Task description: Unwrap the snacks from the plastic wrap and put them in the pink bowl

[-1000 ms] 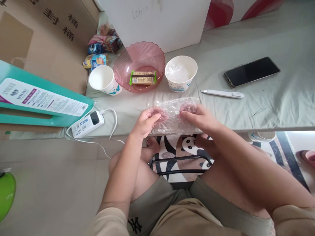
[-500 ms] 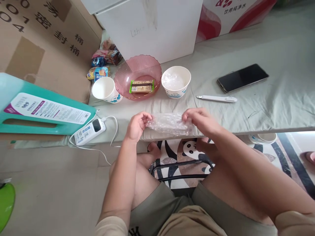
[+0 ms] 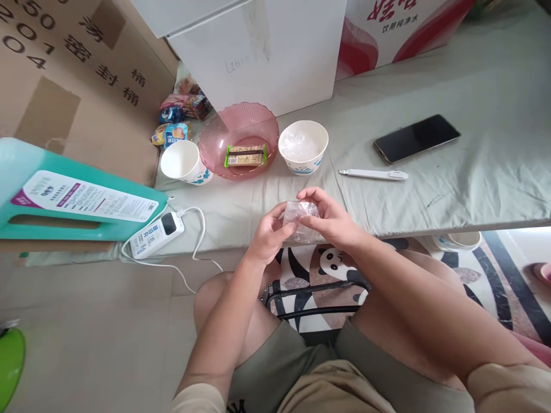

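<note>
A crumpled clear plastic wrapper (image 3: 303, 215) is bunched between my two hands, just above the front edge of the cloth-covered surface. My left hand (image 3: 272, 234) grips its left side between thumb and fingers. On the other side, my right hand (image 3: 330, 218) closes on it with the thumb across the front. Beyond my hands stands a white paper bowl (image 3: 303, 163) with clear plastic inside. To its left, a pink ribbed glass bowl (image 3: 269, 129) contains a packaged snack bar (image 3: 246, 155) in a green-edged wrapper. A white utility knife (image 3: 373, 174) lies right of the paper bowl.
A black phone (image 3: 417, 137) lies at the right. Another paper bowl (image 3: 181, 162), snack packets (image 3: 175, 123), a white power bank (image 3: 157, 235) with a cable and a green liquid jug (image 3: 86, 198) are at left. Cartons, including a white box (image 3: 275, 63), line the back.
My hands have come together, and the wrapper stretched between them has been folded into a small bunch. The view has shifted slightly; the bowls, knife and phone lie as before.
</note>
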`<state>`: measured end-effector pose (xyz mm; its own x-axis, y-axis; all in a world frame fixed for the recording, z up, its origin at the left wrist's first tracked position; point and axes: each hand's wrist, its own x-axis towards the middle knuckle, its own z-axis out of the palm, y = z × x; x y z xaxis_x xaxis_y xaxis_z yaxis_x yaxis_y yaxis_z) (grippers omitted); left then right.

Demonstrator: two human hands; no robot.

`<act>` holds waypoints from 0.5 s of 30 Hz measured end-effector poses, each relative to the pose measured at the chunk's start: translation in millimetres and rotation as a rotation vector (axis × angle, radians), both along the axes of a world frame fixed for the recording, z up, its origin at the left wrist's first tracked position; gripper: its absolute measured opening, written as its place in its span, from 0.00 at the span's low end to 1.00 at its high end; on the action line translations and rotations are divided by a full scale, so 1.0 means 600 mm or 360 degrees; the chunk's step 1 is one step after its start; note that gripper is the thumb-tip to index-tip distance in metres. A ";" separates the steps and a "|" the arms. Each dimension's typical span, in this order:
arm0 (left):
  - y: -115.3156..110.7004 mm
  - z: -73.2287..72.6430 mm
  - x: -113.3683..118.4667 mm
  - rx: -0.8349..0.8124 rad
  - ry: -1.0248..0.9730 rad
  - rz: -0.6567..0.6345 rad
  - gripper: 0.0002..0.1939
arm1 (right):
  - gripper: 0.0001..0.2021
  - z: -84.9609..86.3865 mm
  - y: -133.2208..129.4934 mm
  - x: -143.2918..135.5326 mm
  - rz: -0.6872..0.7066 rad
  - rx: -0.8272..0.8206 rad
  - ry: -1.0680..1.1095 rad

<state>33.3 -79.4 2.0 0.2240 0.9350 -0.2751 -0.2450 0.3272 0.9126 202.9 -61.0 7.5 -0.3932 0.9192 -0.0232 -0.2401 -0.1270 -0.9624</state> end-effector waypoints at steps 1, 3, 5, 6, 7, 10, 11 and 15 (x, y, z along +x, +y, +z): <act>0.000 0.002 -0.001 -0.0042 -0.0030 0.0022 0.25 | 0.21 -0.002 0.001 0.001 -0.0092 0.0088 -0.0158; 0.003 0.005 -0.005 -0.0089 -0.0057 0.0100 0.22 | 0.21 -0.006 0.003 0.005 -0.0273 0.0277 -0.0490; 0.008 0.005 -0.010 -0.0089 -0.0065 0.0159 0.19 | 0.19 -0.007 0.005 0.009 -0.0246 0.0344 -0.0668; 0.011 0.004 -0.011 -0.0068 -0.0054 0.0188 0.18 | 0.16 -0.006 0.005 0.012 -0.0167 0.0322 -0.0682; 0.014 0.003 -0.013 -0.0030 -0.0031 0.0227 0.18 | 0.14 -0.004 0.005 0.015 -0.0099 0.0287 -0.0667; 0.024 0.000 -0.017 0.0069 0.0045 0.0350 0.16 | 0.12 0.006 0.004 0.031 -0.0215 0.0207 -0.0565; 0.027 0.000 -0.018 0.0076 0.0054 0.0372 0.15 | 0.14 0.011 0.005 0.038 -0.0327 0.0183 -0.0521; 0.036 -0.002 -0.023 0.0069 0.0067 0.0330 0.14 | 0.15 0.043 0.036 0.066 -0.0715 0.0196 -0.0562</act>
<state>19.2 -57.6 1.1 0.0145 0.9711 -0.2384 -0.2641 0.2337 0.9358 242.6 -39.5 33.1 0.0481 0.9982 0.0355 0.0937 0.0309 -0.9951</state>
